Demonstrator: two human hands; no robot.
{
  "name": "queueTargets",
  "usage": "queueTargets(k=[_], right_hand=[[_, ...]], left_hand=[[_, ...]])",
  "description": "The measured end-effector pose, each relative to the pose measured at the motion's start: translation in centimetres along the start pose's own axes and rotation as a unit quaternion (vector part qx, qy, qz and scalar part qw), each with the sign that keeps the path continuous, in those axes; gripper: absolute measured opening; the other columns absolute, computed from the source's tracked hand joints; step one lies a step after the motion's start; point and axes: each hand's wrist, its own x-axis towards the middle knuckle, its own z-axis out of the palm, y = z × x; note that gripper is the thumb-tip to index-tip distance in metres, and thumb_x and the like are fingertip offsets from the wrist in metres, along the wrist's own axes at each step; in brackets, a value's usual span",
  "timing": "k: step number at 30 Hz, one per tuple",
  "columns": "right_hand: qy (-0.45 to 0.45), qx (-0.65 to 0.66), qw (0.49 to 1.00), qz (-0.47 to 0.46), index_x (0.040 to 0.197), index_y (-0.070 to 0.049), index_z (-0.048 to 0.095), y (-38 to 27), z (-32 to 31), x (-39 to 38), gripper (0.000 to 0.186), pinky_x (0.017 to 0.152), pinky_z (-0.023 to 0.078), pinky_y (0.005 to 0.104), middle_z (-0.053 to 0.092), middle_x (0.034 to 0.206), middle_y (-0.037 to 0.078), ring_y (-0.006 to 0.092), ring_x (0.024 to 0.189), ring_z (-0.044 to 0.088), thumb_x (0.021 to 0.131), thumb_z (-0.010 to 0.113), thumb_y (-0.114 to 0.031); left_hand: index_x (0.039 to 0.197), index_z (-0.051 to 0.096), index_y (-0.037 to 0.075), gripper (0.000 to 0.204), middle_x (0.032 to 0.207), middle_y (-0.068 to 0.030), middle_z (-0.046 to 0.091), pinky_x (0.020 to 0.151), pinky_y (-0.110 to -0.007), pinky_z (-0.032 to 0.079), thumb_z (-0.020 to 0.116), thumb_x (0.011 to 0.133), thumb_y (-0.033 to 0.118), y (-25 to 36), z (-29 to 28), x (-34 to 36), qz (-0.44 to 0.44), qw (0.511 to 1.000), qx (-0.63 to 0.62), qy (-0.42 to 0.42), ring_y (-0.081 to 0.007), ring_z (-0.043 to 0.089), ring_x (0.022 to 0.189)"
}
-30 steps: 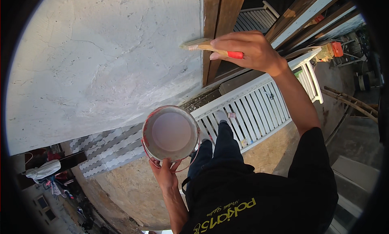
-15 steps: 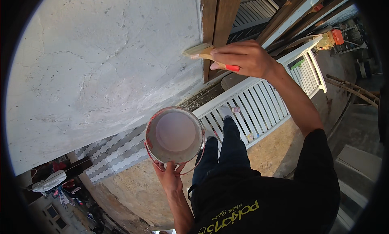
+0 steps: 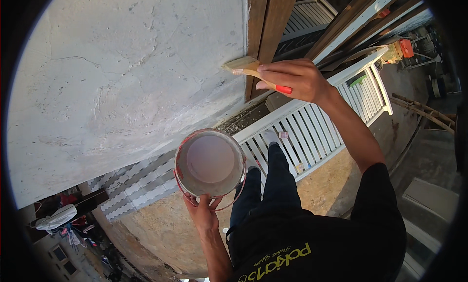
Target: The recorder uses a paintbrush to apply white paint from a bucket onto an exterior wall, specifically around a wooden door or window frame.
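My right hand (image 3: 297,79) grips a paintbrush (image 3: 247,66) by its wooden, red-tipped handle. The bristles touch the pale grey wall (image 3: 122,62) close to the brown wooden frame (image 3: 258,23). Lower down, my left hand (image 3: 204,213) is closed on the near rim of a paint bucket (image 3: 183,172), its fingers underneath partly hidden. Whitish, slightly pink paint (image 3: 211,158) lies inside the bucket, whose wire handle (image 3: 233,204) hangs down at the near right side.
My feet stand on a white slatted bench (image 3: 312,130) that runs along the wall. A small container (image 3: 283,134) rests on its slats. Bamboo poles (image 3: 424,111) lie at the right, a red box (image 3: 405,48) farther back. Clutter (image 3: 78,228) sits at the lower left.
The view has shifted slightly. My right hand and the paintbrush have moved a little downward along the wall's edge, while the left hand keeps the bucket in nearly the same place.
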Motion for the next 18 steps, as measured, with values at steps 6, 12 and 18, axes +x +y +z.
queueTargets(k=[6,12,18], right_hand=[[0.152,0.18,0.928,0.288,0.097,0.004,0.067,-7.6,-2.8,-0.4,0.017,0.075,0.057,0.0298,0.072,0.093,0.016,0.0202,0.084,0.071,0.081,0.072,0.003],[0.114,0.327,0.81,0.473,0.095,0.004,0.068,-14.6,2.8,-1.9,0.015,0.07,0.054,0.0237,0.072,0.086,0.009,0.0102,0.078,0.067,0.084,0.074,-0.005],[0.027,0.297,0.837,0.459,0.098,0.003,0.069,-15.5,9.0,-2.5,0.019,0.065,0.054,0.0252,0.072,0.085,0.011,0.0121,0.075,0.068,0.086,0.074,-0.011]], left_hand=[[0.127,0.036,0.003,0.043,0.124,-0.0141,0.049,0.075,-0.047,0.063,0.051,0.087,-0.006,-0.9,-0.1,0.7,0.002,1.0,0.008,-0.008,-0.0312,0.065,0.1],[0.114,0.035,0.004,0.039,0.118,-0.0158,0.047,0.069,-0.04,0.064,0.054,0.083,-0.012,-1.3,1.7,1.8,0.0,1.0,0.011,-0.023,-0.0297,0.065,0.095],[0.11,0.034,0.005,0.038,0.11,-0.0156,0.054,0.067,-0.035,0.063,0.056,0.082,-0.011,-1.0,2.8,1.9,0.004,0.999,0.019,-0.027,-0.0282,0.066,0.092]])
